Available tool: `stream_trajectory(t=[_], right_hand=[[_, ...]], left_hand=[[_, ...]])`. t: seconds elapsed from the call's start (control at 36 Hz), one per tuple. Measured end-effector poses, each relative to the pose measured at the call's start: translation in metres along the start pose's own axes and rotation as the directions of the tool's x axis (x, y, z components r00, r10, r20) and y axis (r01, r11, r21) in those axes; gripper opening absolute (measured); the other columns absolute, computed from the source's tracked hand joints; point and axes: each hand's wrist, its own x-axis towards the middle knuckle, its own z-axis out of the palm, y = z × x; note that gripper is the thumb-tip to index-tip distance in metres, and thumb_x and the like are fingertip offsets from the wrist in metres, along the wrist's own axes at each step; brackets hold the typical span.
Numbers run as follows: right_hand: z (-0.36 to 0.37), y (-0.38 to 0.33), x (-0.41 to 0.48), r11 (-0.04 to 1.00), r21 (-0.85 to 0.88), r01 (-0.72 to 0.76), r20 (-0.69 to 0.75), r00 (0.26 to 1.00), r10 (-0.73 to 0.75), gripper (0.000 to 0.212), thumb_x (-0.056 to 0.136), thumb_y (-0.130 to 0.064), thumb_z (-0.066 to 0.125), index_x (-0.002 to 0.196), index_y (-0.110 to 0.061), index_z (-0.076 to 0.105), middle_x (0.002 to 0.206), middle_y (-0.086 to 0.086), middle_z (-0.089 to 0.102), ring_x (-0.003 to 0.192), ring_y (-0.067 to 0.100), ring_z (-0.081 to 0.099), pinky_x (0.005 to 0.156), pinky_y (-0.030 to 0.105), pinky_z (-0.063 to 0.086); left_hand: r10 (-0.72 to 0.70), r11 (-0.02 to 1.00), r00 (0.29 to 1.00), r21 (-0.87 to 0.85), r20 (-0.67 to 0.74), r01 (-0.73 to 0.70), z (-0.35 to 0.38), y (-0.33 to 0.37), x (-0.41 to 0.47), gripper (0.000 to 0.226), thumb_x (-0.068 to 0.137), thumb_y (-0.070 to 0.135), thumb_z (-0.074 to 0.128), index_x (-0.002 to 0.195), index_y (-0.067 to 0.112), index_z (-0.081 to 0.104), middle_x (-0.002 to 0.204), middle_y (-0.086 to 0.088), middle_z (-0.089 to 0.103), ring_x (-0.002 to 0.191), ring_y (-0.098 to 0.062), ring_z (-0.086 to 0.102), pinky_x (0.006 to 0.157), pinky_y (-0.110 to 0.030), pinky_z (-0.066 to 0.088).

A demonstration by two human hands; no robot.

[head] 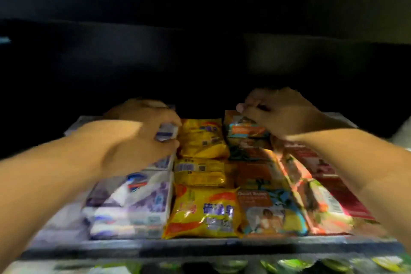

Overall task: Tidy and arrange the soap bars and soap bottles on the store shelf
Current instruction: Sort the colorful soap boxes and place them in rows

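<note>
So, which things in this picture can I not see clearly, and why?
- Head view, the shelf back: too dark to tell what stands there.
- The white and purple box: mostly covered by the left hand gripping it, and blurred.
- The orange pack: top edge hidden under the right hand pinching it.
- The green items below the shelf: cut off by the bottom edge, blurred.

free: dark open room above the packs and behind the rear row | blocked: shelf (200,246) floor filled front to back; white boxes (131,204), yellow packs (201,211), orange packs (264,211), red packs (322,169) touching side by side | front: raised shelf lip
</note>
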Motion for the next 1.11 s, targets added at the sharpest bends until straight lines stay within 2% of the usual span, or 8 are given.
stream_trajectory(t=[0.17, 0.33, 0.5, 0.64, 0.75, 0.86, 1.0, 1.11], right_hand=[[0.013, -0.090, -0.004, 0.989, 0.108, 0.100, -0.052, 0.994, -0.095, 0.067, 0.070, -0.081, 0.033, 0.115, -0.039, 0.059, 0.087, -0.011, 0.052, 0.082, 0.012, 0.050, 0.067, 0.027, 0.033], [0.039, -0.187, 0.009, 0.930, 0.185, 0.317, -0.078, 0.948, -0.307, 0.034, 0.079, -0.058, 0.061, 0.102, -0.033, 0.063, 0.102, -0.008, 0.057, 0.097, 0.016, 0.056, 0.082, 0.038, 0.046], [0.050, -0.283, 0.016, 0.845, 0.302, 0.441, 0.087, 0.870, -0.485, 0.039, 0.083, -0.054, 0.070, 0.113, -0.029, 0.063, 0.097, -0.013, 0.064, 0.094, 0.008, 0.059, 0.082, 0.026, 0.046], [0.060, -0.345, 0.033, 0.874, -0.004, 0.486, 0.459, 0.777, -0.430, 0.076, 0.077, -0.066, 0.073, 0.138, -0.029, 0.046, 0.123, -0.001, 0.056, 0.116, 0.023, 0.049, 0.098, 0.040, 0.043], [0.069, -0.368, 0.051, 0.833, -0.153, 0.532, 0.609, 0.714, -0.344, 0.080, 0.066, -0.066, 0.081, 0.122, -0.013, 0.061, 0.115, 0.010, 0.066, 0.113, 0.027, 0.058, 0.100, 0.046, 0.044], [0.077, -0.373, 0.066, 0.874, -0.075, 0.480, 0.672, 0.672, -0.311, 0.078, 0.055, -0.057, 0.091, 0.112, -0.008, 0.069, 0.113, 0.010, 0.071, 0.104, 0.027, 0.067, 0.092, 0.042, 0.055], [0.083, -0.376, 0.073, 0.899, -0.059, 0.435, 0.715, 0.646, -0.266, 0.062, 0.062, -0.050, 0.091, 0.108, -0.014, 0.071, 0.105, 0.002, 0.073, 0.101, 0.023, 0.067, 0.080, 0.032, 0.053], [0.085, -0.374, 0.074, 0.916, -0.060, 0.396, 0.721, 0.652, -0.235, 0.078, 0.057, -0.050, 0.093, 0.119, -0.019, 0.057, 0.110, -0.003, 0.064, 0.100, 0.021, 0.060, 0.087, 0.034, 0.052]], left_hand=[[-0.346, 0.938, 0.938, -0.018, -0.030, 0.345, -0.030, -0.070, -0.110, 0.059, 0.076, 0.066, 0.043, 0.112, 0.029, 0.070, 0.102, 0.002, 0.070, 0.096, -0.020, 0.064, 0.088, -0.029, 0.049], [-0.610, 0.792, 0.793, -0.038, -0.007, 0.609, -0.031, -0.130, -0.212, 0.049, 0.081, 0.050, 0.052, 0.113, 0.019, 0.071, 0.103, 0.001, 0.068, 0.098, -0.020, 0.063, 0.080, -0.025, 0.041], [-0.630, 0.751, 0.767, -0.158, 0.120, 0.641, -0.017, -0.146, -0.237, 0.039, 0.091, 0.058, 0.057, 0.119, 0.033, 0.070, 0.116, 0.020, 0.066, 0.105, -0.011, 0.062, 0.090, -0.025, 0.046], [-0.725, 0.635, 0.658, -0.171, 0.204, 0.753, -0.008, -0.154, -0.229, 0.044, 0.084, 0.063, 0.064, 0.118, 0.034, 0.069, 0.123, 0.008, 0.067, 0.113, -0.017, 0.061, 0.097, -0.040, 0.050], [-0.752, 0.549, 0.596, -0.233, 0.280, 0.802, -0.016, -0.156, -0.224, 0.039, 0.076, 0.067, 0.070, 0.097, 0.034, 0.076, 0.111, 0.014, 0.072, 0.102, -0.012, 0.066, 0.092, -0.038, 0.053], [-0.762, 0.413, 0.561, -0.425, 0.324, 0.806, -0.014, -0.160, -0.228, 0.045, 0.048, 0.074, 0.065, 0.072, 0.037, 0.076, 0.095, 0.016, 0.075, 0.096, -0.009, 0.068, 0.093, -0.042, 0.052], [-0.766, 0.393, 0.537, -0.403, 0.355, 0.826, -0.016, -0.160, -0.226, 0.040, 0.047, 0.074, 0.061, 0.072, 0.042, 0.064, 0.096, 0.018, 0.073, 0.091, -0.014, 0.066, 0.097, -0.052, 0.047], [-0.765, 0.338, 0.516, -0.441, 0.386, 0.831, -0.017, -0.164, -0.221, 0.034, 0.044, 0.068, 0.069, 0.064, 0.042, 0.062, 0.096, 0.017, 0.073, 0.092, -0.014, 0.067, 0.098, -0.049, 0.046]])
